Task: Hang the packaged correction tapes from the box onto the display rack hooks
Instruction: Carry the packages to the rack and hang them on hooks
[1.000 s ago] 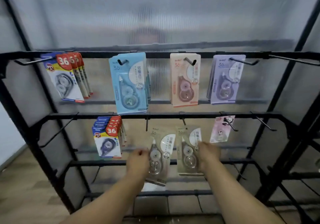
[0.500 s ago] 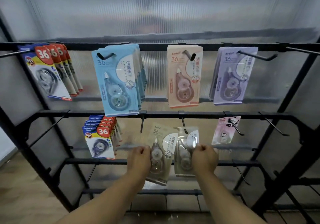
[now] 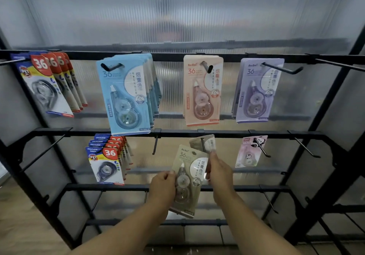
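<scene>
Looking forward from the head camera, the only view there is, both hands are working at the middle rail (image 3: pixel 227 133) of the black display rack. The left hand (image 3: pixel 163 187) is gripping a beige pack (image 3: pixel 187 175) of correction tape by its left edge, fingers curled round the card, and is holding it upright and tilted just below the rail, probably so that its hang hole is facing the hooks and it is ready to go up next. The right hand (image 3: pixel 220 173) is pinching a second pack (image 3: pixel 209 143) by its lower part and is steadying it at the centre hook (image 3: pixel 202 146). The wire is crossing the top of that card, and it seems to be threading through the hole, though blur is hiding whether it is fully on. Judging from this, one pack is being seated while the other is waiting.

An empty hook (image 3: pixel 155 144) is hanging just to the left. A pink panda pack (image 3: pixel 249 152) is hanging to the right and a row of red-and-blue packs (image 3: pixel 106 163) further left. Blue packs (image 3: pixel 124 94), peach packs (image 3: pixel 202 92) and lilac packs (image 3: pixel 256 90) are filling the top rail, grouped by colour. The box is not showing.
</scene>
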A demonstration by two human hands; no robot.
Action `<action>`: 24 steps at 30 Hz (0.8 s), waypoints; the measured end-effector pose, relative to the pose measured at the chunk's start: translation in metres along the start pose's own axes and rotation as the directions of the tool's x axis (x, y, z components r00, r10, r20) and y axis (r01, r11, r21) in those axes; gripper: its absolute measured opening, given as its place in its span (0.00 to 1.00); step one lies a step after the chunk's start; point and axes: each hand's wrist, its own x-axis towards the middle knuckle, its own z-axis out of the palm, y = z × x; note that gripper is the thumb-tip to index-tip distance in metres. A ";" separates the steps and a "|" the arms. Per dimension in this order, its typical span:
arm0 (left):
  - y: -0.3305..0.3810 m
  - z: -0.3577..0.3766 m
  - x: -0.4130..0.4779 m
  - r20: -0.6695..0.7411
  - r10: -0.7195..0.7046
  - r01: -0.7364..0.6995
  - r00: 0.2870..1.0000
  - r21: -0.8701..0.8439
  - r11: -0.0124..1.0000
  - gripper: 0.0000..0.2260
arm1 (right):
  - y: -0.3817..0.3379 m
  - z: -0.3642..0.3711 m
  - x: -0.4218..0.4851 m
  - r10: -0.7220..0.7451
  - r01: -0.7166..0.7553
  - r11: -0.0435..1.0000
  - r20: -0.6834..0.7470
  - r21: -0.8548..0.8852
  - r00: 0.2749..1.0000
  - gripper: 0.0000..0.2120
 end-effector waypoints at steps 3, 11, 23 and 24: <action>-0.001 0.009 -0.005 0.047 -0.012 0.012 0.999 0.006 1.000 0.14 | 0.004 -0.008 -0.003 -0.044 0.045 0.999 0.071 -0.015 0.997 0.12; 0.004 0.022 -0.012 0.148 -0.044 0.035 0.988 0.059 0.998 0.11 | 0.008 -0.030 0.010 -0.096 0.077 0.975 -0.081 -0.209 0.992 0.12; -0.007 0.001 -0.009 0.133 -0.073 0.055 0.988 0.138 0.989 0.08 | -0.012 -0.011 0.050 -0.078 -0.062 0.763 -0.187 -0.643 0.979 0.15; -0.007 -0.001 -0.010 0.132 -0.074 0.055 0.989 0.142 0.988 0.08 | -0.014 -0.011 0.054 -0.077 -0.082 0.721 -0.197 -0.688 0.977 0.17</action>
